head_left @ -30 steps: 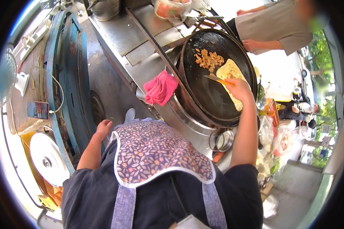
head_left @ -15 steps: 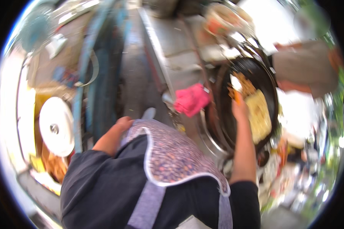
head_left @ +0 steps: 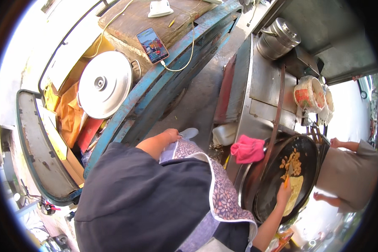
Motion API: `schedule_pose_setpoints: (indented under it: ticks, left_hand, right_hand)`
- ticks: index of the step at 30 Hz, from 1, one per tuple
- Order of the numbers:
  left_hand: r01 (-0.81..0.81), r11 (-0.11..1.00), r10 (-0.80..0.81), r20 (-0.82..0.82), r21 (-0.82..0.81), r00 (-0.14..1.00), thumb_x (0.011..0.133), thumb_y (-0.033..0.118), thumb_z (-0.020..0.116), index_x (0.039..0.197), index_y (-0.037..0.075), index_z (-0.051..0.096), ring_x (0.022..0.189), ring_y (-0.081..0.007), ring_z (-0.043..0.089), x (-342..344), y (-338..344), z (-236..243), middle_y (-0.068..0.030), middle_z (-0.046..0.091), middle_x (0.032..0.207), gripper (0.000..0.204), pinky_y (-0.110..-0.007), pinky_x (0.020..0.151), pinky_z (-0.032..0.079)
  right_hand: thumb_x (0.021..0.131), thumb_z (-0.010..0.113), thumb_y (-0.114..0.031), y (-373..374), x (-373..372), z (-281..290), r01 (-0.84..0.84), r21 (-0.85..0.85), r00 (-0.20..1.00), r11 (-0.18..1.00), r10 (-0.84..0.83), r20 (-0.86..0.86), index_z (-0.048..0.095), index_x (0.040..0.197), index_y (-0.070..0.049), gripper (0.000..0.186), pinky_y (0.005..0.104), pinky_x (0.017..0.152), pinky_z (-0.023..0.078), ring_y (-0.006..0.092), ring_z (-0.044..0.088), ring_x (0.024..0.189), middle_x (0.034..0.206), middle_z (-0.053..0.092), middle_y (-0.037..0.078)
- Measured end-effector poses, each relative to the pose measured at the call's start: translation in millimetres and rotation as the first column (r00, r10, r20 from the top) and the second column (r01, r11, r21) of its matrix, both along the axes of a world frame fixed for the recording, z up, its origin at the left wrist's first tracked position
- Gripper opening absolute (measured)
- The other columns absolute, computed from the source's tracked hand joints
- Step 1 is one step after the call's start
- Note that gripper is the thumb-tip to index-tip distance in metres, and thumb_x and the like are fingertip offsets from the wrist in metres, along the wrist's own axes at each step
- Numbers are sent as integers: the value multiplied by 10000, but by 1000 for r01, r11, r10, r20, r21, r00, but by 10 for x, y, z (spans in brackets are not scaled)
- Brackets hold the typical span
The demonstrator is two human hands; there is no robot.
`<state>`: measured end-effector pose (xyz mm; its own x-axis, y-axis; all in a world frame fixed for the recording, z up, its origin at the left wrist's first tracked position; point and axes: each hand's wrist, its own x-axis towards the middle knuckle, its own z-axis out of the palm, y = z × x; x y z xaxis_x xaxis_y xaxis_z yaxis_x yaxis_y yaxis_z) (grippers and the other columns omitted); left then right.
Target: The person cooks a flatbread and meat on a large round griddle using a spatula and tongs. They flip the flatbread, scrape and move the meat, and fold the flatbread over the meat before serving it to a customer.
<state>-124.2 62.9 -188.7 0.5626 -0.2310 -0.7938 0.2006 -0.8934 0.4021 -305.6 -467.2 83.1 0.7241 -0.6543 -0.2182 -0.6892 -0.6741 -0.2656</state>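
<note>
Right hand: the right hand (head_left: pixel 284 193) is closed around the orange handle of a spatula (head_left: pixel 287 179), a firm wrap with the fingers folded in.
Spatula blade: at the near end of the chopped filling (head_left: pixel 295 161), close to the far edge of the flatbread.
Flatbread: the pale flatbread (head_left: pixel 297 187) lies flat in the right, near part of the round black pan (head_left: pixel 263 202), partly behind the right hand.
Left hand: the left hand (head_left: pixel 171 135) is at the edge of the flowered apron (head_left: pixel 229 194), fingers curled; I cannot tell whether it holds anything.
Phone: on the far left, a phone (head_left: pixel 152 45) with a lit screen rests by the blue frame (head_left: pixel 135 104), a pale cable (head_left: pixel 185 67) plugged in; the small characters on the screen are too fine to make out.
Bucket: a white bucket (head_left: pixel 309 94) beyond the pan carries red markings, too blurred to read.
Walkway: a strip of dark floor (head_left: pixel 201 94) runs away between the blue frame on the left and the steel counter (head_left: pixel 262 87) on the right.
Pan edge: a rusty bar (head_left: pixel 276 119) passes along the pan's left side, with a pink cloth (head_left: pixel 248 149) just left of it.
Far side: a person in a grey-brown shirt (head_left: pixel 346 176) stands right of the pan, both hands apart from it.
</note>
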Motion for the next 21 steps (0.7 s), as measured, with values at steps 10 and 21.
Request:
schedule_pose_setpoints:
  ticks: [10,21]
  left_hand:
    - [143,988,-145,31,52,989,860,424,586,940,66,708,964,-313,643,226,182,1,-159,684,983,386,-431,827,500]
    - [4,993,-3,3,-120,1000,876,318,662,1094,6,650,912,-249,665,429,-80,-83,-143,695,1006,381,-344,820,512]
  right_hand:
    - [895,559,-197,-209,37,-589,133,-9,985,991,-131,113,440,1393,-131,516,408,976,431,336,552,1176,1251,591,188]
    - [942,443,-440,-372,19,-444,267,-165,952,949,-287,-111,426,1417,-235,518,455,900,473,361,616,1048,1126,655,175]
